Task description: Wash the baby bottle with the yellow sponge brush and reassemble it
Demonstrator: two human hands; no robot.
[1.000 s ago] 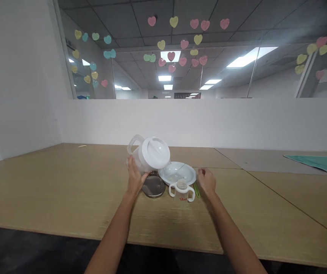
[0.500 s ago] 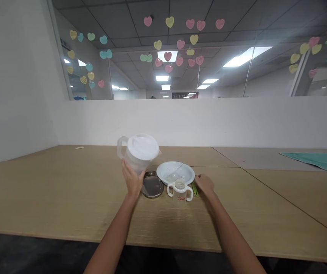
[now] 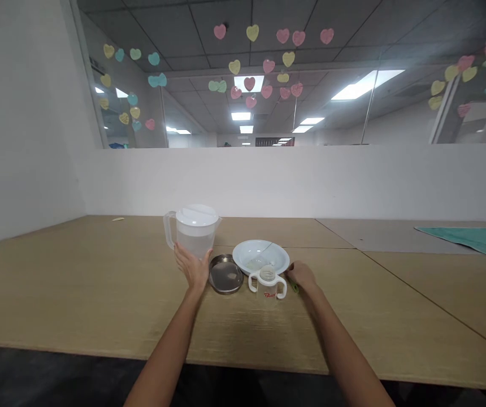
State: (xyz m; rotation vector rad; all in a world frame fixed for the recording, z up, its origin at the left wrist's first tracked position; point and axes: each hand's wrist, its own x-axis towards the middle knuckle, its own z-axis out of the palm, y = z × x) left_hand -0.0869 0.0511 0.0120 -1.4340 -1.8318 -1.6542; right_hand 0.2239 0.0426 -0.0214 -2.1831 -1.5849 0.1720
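— Pitcher (image 3: 196, 230) has moved to the left and lower since the earlier frame, and from tilted it has become upright. How is it gripped?

— With the left hand (image 3: 192, 268): fingers and thumb are spread around its lower wall, holding from the near side. Whether its base touches the table (image 3: 99, 294), I cannot tell.

— And the right hand (image 3: 303, 276)?

— Its fingers are pressed together, pinching, as it seems, the green tool (image 3: 295, 287), whose end has swung slightly outward.

— What does this mean for the work?

— I would judge that the tilting is paused, and attention passes to the tool.

— What stands between the hands?

— Metal dish (image 3: 226, 277), then white bowl (image 3: 239, 255), with two-handled cup (image 3: 267, 287) before it.
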